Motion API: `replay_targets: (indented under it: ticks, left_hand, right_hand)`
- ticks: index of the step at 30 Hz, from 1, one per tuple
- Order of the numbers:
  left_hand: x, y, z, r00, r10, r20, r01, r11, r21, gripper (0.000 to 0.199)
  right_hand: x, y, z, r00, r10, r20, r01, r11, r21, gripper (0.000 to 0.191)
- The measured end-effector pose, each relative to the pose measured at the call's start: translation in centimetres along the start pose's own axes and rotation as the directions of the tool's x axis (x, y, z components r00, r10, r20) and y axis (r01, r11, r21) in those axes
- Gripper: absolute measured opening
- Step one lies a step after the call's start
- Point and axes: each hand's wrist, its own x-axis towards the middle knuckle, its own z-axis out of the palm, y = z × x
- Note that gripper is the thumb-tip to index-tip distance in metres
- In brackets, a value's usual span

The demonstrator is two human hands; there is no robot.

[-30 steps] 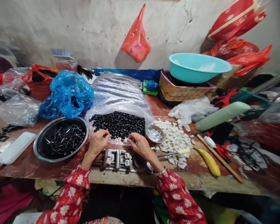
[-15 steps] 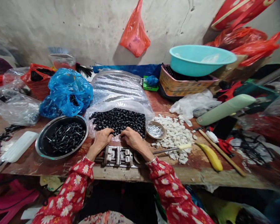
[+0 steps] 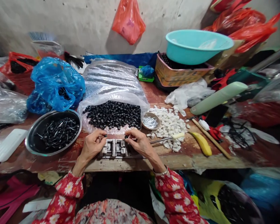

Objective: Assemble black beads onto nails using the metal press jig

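Note:
My left hand (image 3: 93, 144) pinches a small round black piece (image 3: 105, 136) between thumb and fingers, over the left end of a metal clamp fixture (image 3: 114, 148). A second small black piece (image 3: 126, 137) is pinched in my right hand (image 3: 138, 142), at the fixture's right side. The fixture has two jaw sections and lies at the table's front edge. Just beyond my hands, a heap of small black round pieces (image 3: 114, 115) spills from the mouth of a clear plastic sack (image 3: 116, 74). To the right of the heap, a small bowl (image 3: 156, 125) holds metal nails (image 3: 150, 122).
A steel bowl (image 3: 29, 143) of black-headed nails stands at left, by a blue plastic bag (image 3: 58, 82). White clips (image 3: 170, 127) lie heaped at right, with a screwdriver (image 3: 163, 140), a banana (image 3: 202, 143) and a hammer (image 3: 212, 138). Behind is a turquoise basin (image 3: 196, 51).
Both hands have drawn back from the black heap to the metal fixture, each with a small black piece in its fingers. The camera view has tilted down and shifted slightly right.

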Motion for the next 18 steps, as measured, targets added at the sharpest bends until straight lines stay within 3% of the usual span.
replay_targets:
  ticks: [6,12,18]
  left_hand:
    - [-3.3,0.6,0.4,0.998,0.058,0.029,-0.059,0.998,0.029,0.014]
    - [-4.4,0.0,0.6,0.973,0.224,0.045,-0.228,0.964,0.136,0.015]
    - [-4.9,0.3,0.8,0.978,0.185,0.091,-0.205,0.917,0.343,0.018]
  right_hand:
    - [-3.5,-1.3,-0.2,0.998,-0.066,-0.002,0.066,0.996,-0.061,0.009]
    - [-4.9,-2.2,1.3,0.988,-0.141,0.068,0.151,0.970,-0.190,0.018]
    - [-5.5,-2.8,2.5,0.983,-0.132,0.125,0.170,0.914,-0.368,0.025]
